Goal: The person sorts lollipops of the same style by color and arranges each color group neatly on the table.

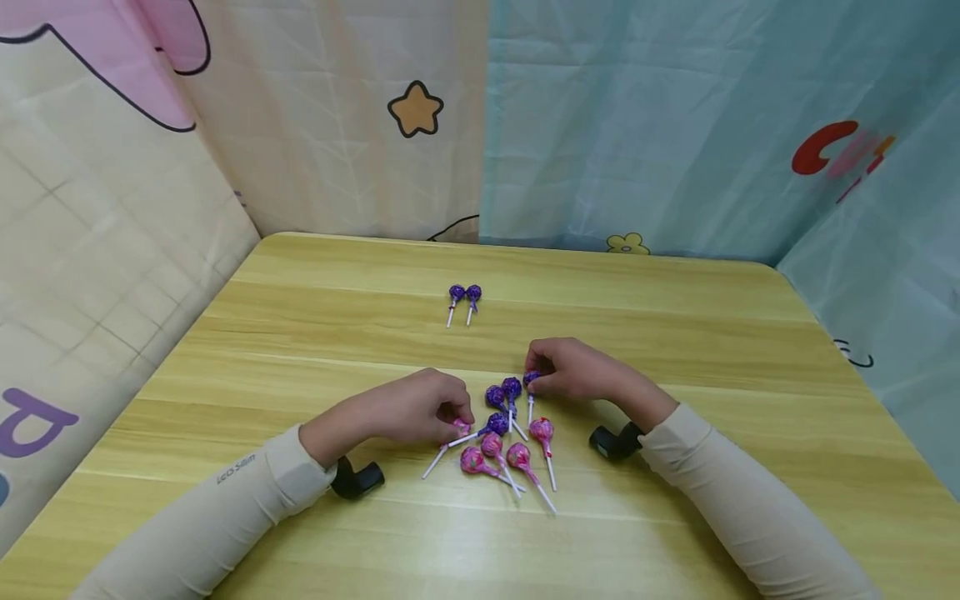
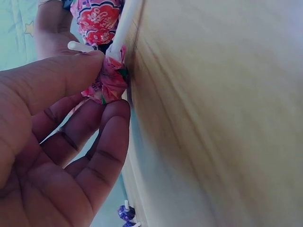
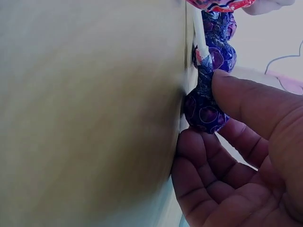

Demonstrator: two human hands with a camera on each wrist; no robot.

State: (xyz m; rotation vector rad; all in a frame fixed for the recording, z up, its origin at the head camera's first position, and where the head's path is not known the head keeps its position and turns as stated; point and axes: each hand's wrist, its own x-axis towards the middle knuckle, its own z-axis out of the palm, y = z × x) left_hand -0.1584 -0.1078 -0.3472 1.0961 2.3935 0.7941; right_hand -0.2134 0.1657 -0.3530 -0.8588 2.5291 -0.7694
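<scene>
My left hand [image 1: 423,406] pinches a pink-wrapped lollipop [image 2: 112,80] by its head between thumb and fingertips, close over the table at the left of a small pile. In the head view its white stick points down and to the left. At the pile's upper right, my right hand [image 1: 573,368] holds a purple lollipop [image 3: 204,111] by the head, its stick toward me. Between the hands lie several purple lollipops [image 1: 512,387] and, nearer me, several pink lollipops [image 1: 519,454] with their sticks toward the lower right.
Two purple lollipops [image 1: 473,293] lie side by side farther back on the wooden table [image 1: 337,317], sticks toward me. Black wrist cameras [image 1: 360,481] sit under both wrists. Printed curtains [image 1: 637,125] stand behind and beside the table.
</scene>
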